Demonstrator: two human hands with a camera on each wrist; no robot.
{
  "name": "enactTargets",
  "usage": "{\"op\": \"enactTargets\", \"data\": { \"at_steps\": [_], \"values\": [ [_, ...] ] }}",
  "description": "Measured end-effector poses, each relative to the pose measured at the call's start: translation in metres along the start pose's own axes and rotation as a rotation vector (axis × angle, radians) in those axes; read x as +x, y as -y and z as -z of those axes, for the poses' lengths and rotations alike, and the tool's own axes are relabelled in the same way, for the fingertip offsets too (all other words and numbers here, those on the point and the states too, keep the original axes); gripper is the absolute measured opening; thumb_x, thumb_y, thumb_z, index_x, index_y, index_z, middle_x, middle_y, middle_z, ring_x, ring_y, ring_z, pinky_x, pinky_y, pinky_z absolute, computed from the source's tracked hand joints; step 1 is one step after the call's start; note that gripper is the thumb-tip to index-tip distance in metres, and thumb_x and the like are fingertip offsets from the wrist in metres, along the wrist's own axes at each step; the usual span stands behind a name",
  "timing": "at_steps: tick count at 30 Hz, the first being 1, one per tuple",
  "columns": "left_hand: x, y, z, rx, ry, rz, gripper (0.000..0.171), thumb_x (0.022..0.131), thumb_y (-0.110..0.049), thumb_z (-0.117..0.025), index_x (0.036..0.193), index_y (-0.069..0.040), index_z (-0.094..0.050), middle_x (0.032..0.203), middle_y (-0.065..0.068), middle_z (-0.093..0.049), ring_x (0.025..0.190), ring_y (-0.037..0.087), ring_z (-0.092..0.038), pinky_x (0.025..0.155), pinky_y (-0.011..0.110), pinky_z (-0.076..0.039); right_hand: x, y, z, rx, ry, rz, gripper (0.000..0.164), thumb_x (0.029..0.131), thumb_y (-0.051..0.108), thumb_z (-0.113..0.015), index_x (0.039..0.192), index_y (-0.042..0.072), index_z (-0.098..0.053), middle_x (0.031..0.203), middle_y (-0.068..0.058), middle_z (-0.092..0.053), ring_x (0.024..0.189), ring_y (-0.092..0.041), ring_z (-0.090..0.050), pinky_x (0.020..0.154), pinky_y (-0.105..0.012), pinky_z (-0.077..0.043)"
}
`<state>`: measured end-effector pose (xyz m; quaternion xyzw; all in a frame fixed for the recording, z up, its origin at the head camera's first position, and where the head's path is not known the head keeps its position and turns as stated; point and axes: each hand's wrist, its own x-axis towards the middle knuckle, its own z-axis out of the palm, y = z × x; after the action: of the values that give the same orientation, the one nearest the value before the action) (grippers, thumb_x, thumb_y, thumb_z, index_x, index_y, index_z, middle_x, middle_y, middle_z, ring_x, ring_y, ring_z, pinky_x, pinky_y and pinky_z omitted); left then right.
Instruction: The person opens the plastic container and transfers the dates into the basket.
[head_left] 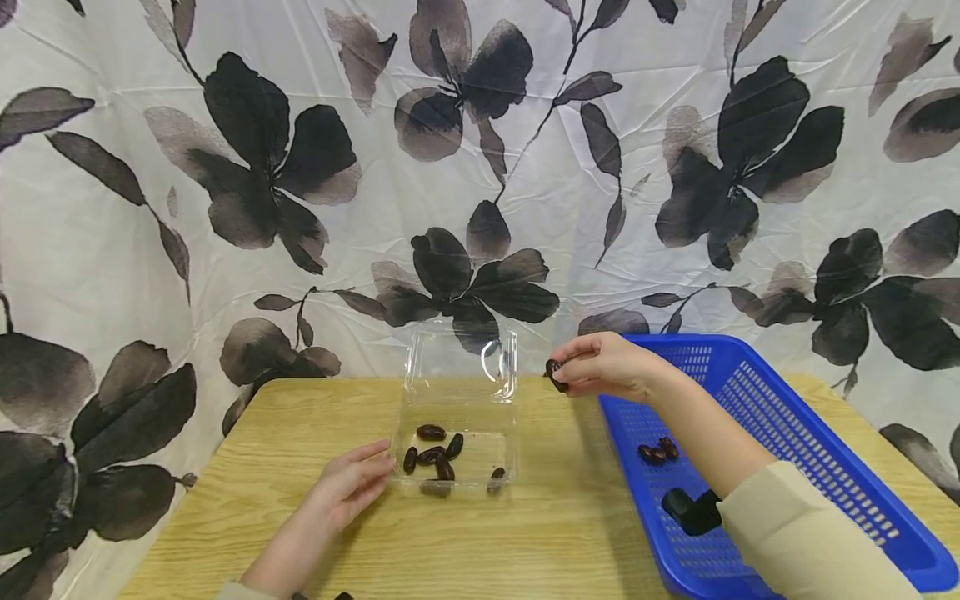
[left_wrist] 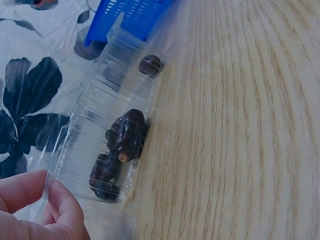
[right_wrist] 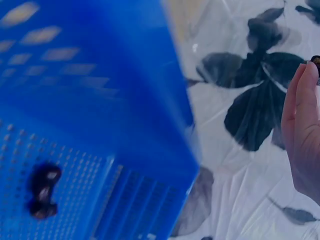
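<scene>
A clear plastic clamshell box (head_left: pixel 491 446) stands on the table with its lid (head_left: pixel 461 362) raised at the back. Several dark brown dates (head_left: pixel 431 432) lie inside, most of them toward the left. My left hand (head_left: pixel 352 483) is at the box's left side; in the left wrist view its thumb and finger (left_wrist: pixel 65 205) pinch the rim at a corner. Between its fingertips my right hand (head_left: pixel 607 367) holds one date (head_left: pixel 556 376), in the air between the box and the blue basket (head_left: pixel 626 467). The right wrist view catches only part of this hand (right_wrist: pixel 305 115).
On the basket's floor lies a small group of dates (head_left: pixel 658 451). A black curved object (head_left: pixel 690 510) shows beside the right sleeve (head_left: pixel 810 525), over the basket. The wooden table (head_left: pixel 555 533) ends at a floral curtain (head_left: pixel 600 167) behind.
</scene>
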<state>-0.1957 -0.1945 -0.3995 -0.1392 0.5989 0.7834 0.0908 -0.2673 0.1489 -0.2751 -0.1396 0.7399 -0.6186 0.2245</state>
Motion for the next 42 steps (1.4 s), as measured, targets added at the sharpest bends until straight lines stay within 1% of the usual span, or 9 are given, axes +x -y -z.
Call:
{"op": "enactTargets", "data": {
  "at_steps": [5, 10, 15, 22, 26, 32, 35, 42],
  "values": [
    [0.000, -0.001, 0.000, -0.023, 0.004, -0.001, 0.058, 0.087, 0.007, -0.057, 0.138, 0.011, -0.031, 0.101, 0.007, -0.055, 0.083, 0.011, -0.056, 0.074, 0.020, -0.048, -0.012, -0.005, 0.017, -0.047, -0.021, -0.019, 0.030, 0.083, 0.000, -0.063, 0.110, -0.009, -0.054, 0.084, -0.002, -0.065, 0.078, -0.012, -0.063, 0.076, -0.031, -0.053],
    [-0.001, -0.002, -0.001, -0.023, -0.001, 0.000, 0.058, 0.087, 0.007, -0.058, 0.138, 0.011, -0.031, 0.103, 0.007, -0.054, 0.083, 0.011, -0.056, 0.073, 0.020, -0.048, -0.022, -0.012, 0.035, -0.044, -0.039, -0.031, 0.022, 0.083, 0.000, -0.063, 0.104, -0.005, -0.057, 0.084, -0.003, -0.064, 0.078, -0.012, -0.063, 0.076, -0.032, -0.053],
    [-0.001, -0.003, -0.001, -0.031, 0.005, 0.005, 0.058, 0.087, 0.008, -0.057, 0.139, 0.011, -0.030, 0.104, 0.008, -0.053, 0.083, 0.011, -0.055, 0.073, 0.019, -0.048, -0.032, -0.024, 0.051, -0.039, -0.040, -0.024, 0.017, 0.085, 0.001, -0.061, 0.102, -0.001, -0.060, 0.083, -0.002, -0.064, 0.077, -0.011, -0.062, 0.076, -0.031, -0.053],
    [0.000, -0.003, 0.000, -0.038, 0.019, 0.012, 0.060, 0.087, 0.007, -0.057, 0.139, 0.011, -0.029, 0.105, 0.008, -0.052, 0.085, 0.011, -0.054, 0.075, 0.019, -0.047, -0.045, -0.041, 0.068, 0.003, -0.050, -0.052, 0.012, 0.087, 0.001, -0.060, 0.097, 0.006, -0.063, 0.085, -0.002, -0.063, 0.077, -0.011, -0.063, 0.074, -0.028, -0.054],
    [0.000, -0.002, 0.001, -0.057, 0.014, 0.017, 0.059, 0.086, 0.006, -0.058, 0.139, 0.010, -0.031, 0.107, 0.009, -0.051, 0.085, 0.012, -0.053, 0.076, 0.020, -0.047, -0.049, -0.049, 0.076, 0.023, -0.070, -0.066, 0.011, 0.087, 0.001, -0.060, 0.096, 0.007, -0.063, 0.086, -0.002, -0.063, 0.078, -0.011, -0.063, 0.075, -0.029, -0.054],
    [0.000, -0.001, 0.001, -0.071, 0.028, 0.016, 0.060, 0.087, 0.006, -0.059, 0.139, 0.010, -0.030, 0.107, 0.009, -0.049, 0.086, 0.012, -0.053, 0.076, 0.019, -0.047, -0.051, -0.060, 0.086, 0.055, -0.066, -0.078, 0.012, 0.087, -0.001, -0.060, 0.092, 0.010, -0.064, 0.084, -0.002, -0.064, 0.078, -0.011, -0.064, 0.075, -0.029, -0.054],
    [0.001, -0.001, 0.001, -0.071, 0.017, 0.016, 0.058, 0.087, 0.007, -0.057, 0.139, 0.010, -0.031, 0.104, 0.008, -0.050, 0.084, 0.012, -0.053, 0.074, 0.019, -0.047, -0.051, -0.065, 0.090, 0.060, -0.077, -0.094, 0.013, 0.086, -0.001, -0.061, 0.091, 0.010, -0.064, 0.083, -0.003, -0.064, 0.077, -0.012, -0.064, 0.074, -0.029, -0.054],
    [0.001, -0.001, 0.002, -0.056, 0.029, 0.011, 0.057, 0.088, 0.006, -0.057, 0.139, 0.010, -0.031, 0.105, 0.008, -0.049, 0.085, 0.012, -0.052, 0.074, 0.019, -0.046, -0.053, -0.075, 0.099, 0.025, -0.116, -0.131, 0.012, 0.087, -0.002, -0.060, 0.097, 0.003, -0.062, 0.082, -0.004, -0.065, 0.076, -0.013, -0.065, 0.072, -0.028, -0.054]
  ]
}}
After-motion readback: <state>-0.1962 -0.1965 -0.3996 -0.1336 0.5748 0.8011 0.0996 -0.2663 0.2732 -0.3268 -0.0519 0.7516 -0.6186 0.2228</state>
